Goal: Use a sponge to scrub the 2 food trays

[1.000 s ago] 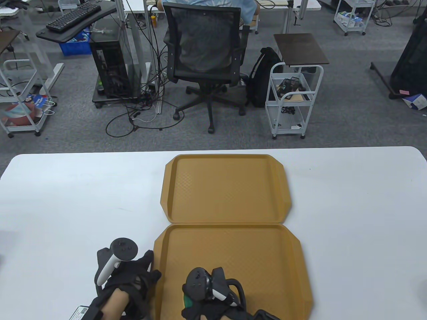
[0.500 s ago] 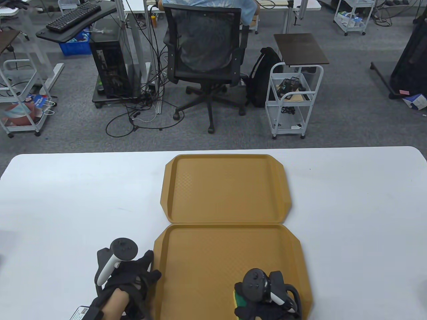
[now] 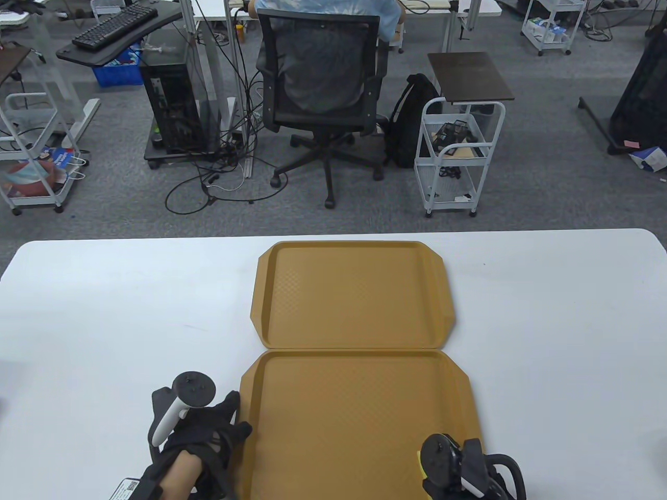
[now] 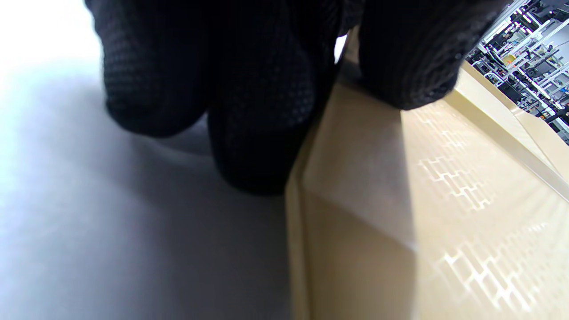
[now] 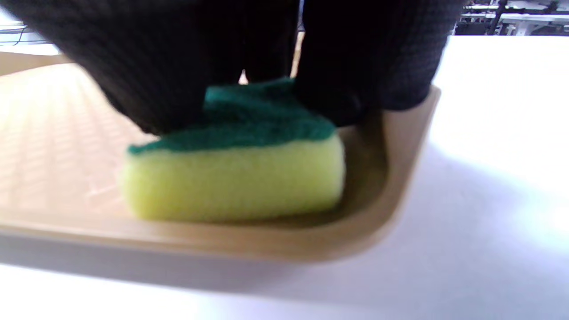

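Two tan food trays lie end to end on the white table: a far tray (image 3: 354, 291) and a near tray (image 3: 359, 406). My left hand (image 3: 219, 422) rests at the near tray's left rim (image 4: 378, 222). Its fingers (image 4: 249, 111) lie on the table beside that rim and the thumb lies on it. My right hand (image 3: 458, 474) is at the near tray's front right corner (image 5: 391, 186). Its fingers (image 5: 169, 80) grip a yellow sponge (image 5: 231, 178) by its green scouring top, yellow side down on the tray. In the table view only a yellow sliver of sponge (image 3: 418, 461) shows.
The white table (image 3: 104, 312) stretches wide on both sides of the trays. A small printed label (image 3: 125, 489) lies by my left forearm. Past the far edge stand an office chair (image 3: 320, 78) with a person seated and a white trolley (image 3: 458, 156).
My right hand has slid the sponge rightwards along the near tray's front, from left of centre to the right corner. The left hand and both trays have stayed put.
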The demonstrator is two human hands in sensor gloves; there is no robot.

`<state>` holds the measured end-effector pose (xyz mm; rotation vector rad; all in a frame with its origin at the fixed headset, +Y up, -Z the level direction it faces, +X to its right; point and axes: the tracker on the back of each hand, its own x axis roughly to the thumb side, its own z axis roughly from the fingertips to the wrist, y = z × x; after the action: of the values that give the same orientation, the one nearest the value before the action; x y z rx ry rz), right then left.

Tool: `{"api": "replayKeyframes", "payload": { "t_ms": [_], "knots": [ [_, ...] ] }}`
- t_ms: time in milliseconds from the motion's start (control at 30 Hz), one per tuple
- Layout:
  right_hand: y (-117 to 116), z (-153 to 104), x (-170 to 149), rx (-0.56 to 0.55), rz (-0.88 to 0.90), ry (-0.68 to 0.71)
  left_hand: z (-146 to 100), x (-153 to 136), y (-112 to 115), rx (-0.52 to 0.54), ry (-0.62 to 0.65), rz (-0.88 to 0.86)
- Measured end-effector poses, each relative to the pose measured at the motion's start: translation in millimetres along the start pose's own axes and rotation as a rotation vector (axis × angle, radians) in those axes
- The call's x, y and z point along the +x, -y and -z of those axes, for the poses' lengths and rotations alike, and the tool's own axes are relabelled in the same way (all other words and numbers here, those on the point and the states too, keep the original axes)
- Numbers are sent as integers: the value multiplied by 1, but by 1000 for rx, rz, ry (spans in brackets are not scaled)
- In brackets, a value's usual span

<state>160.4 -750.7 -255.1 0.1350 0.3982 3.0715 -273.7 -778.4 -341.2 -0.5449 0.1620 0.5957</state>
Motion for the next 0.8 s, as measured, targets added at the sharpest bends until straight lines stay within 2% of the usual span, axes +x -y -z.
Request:
{"api": "replayKeyframes", "payload": {
  "t_ms": [167, 300, 800],
  "knots": [
    [0, 0, 6, -48, -89, -5, 0, 0, 0, 0, 0, 10],
    [3, 11, 6, -78, -111, -27, 0, 0, 0, -1, 1, 12],
    [20, 90, 5, -198, -98, -186, 0, 0, 0, -3, 2, 12]
  ]
}}
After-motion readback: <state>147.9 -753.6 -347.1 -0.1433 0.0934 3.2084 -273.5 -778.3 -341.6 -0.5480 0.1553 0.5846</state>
